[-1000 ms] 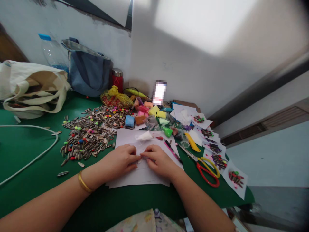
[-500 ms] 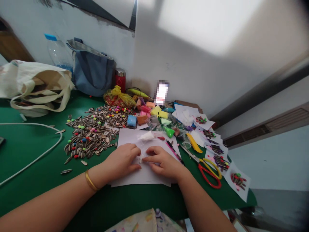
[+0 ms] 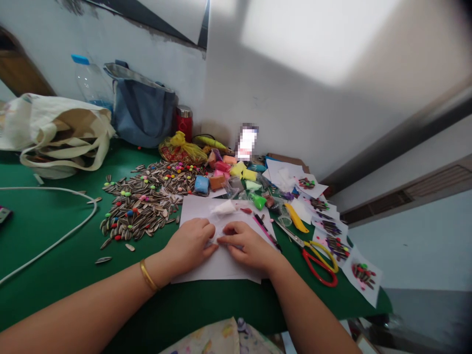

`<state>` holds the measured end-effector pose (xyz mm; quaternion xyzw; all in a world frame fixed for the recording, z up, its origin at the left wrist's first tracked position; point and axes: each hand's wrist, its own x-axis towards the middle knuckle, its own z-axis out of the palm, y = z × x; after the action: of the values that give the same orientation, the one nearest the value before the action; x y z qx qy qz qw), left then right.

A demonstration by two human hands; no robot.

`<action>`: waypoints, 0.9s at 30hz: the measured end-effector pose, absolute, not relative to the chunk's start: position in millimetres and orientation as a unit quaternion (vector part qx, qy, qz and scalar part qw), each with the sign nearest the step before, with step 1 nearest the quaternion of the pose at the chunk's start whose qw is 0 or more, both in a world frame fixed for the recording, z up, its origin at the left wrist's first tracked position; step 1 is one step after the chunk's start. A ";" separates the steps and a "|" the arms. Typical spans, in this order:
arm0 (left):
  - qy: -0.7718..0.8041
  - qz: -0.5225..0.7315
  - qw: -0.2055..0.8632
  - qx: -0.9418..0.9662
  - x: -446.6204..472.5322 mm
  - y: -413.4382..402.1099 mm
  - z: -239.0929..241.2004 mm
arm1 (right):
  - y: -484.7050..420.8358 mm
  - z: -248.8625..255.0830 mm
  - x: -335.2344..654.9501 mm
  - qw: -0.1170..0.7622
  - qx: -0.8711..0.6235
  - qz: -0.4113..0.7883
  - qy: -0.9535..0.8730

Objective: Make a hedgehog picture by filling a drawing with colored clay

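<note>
On the white paper (image 3: 201, 206), my left hand (image 3: 192, 243) and my right hand (image 3: 248, 246) meet with their fingertips almost together. The left fingers are curled, with the thumb reaching toward the right fingertips. The right index finger points at the left thumb, its other fingers bent. Something small and whitish seems to lie between the fingertips, mostly hidden and too small to name. A bag of white clay (image 3: 224, 207) lies just beyond the hands. To the right of my right hand lie a dark pen and a pink pen (image 3: 266, 230).
Sunflower seeds (image 3: 143, 211) with coloured pieces cover the left. Behind the paper sit blue clay (image 3: 201, 184) and other colourful packs. Scissors (image 3: 309, 250), a yellow cutter (image 3: 297, 219) and seed-decorated cards (image 3: 363, 276) lie right. A white cable (image 3: 83, 223) crosses the left side.
My left hand has shifted slightly right, its thumb closing toward the right index fingertip. The small whitish thing seen between the fingers is now mostly covered.
</note>
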<state>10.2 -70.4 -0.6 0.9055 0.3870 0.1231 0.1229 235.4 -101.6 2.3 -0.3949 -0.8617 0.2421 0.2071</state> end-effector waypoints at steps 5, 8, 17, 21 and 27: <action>0.374 0.133 0.157 0.905 4.3 -67.5 -1.4 | -100.4 2.0 235.6 0.208 -0.395 0.247 -0.860; 0.369 0.132 0.168 0.905 4.0 -67.0 -0.6 | -99.8 2.1 235.7 0.210 -0.393 0.255 -0.858; 0.403 0.120 0.098 0.902 16.6 -71.7 -1.6 | -99.7 2.2 235.2 0.226 -0.394 0.263 -0.851; 0.398 0.120 0.103 0.904 14.6 -71.7 -2.1 | -99.4 1.9 235.6 0.224 -0.394 0.266 -0.851; 0.382 0.120 0.134 0.906 9.5 -67.2 -2.6 | -98.3 2.0 235.7 0.219 -0.396 0.266 -0.851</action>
<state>9.5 -67.2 -2.6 0.9065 0.3819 0.1204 0.1342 235.7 -98.3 2.0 -0.3965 -0.8509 0.2659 0.2191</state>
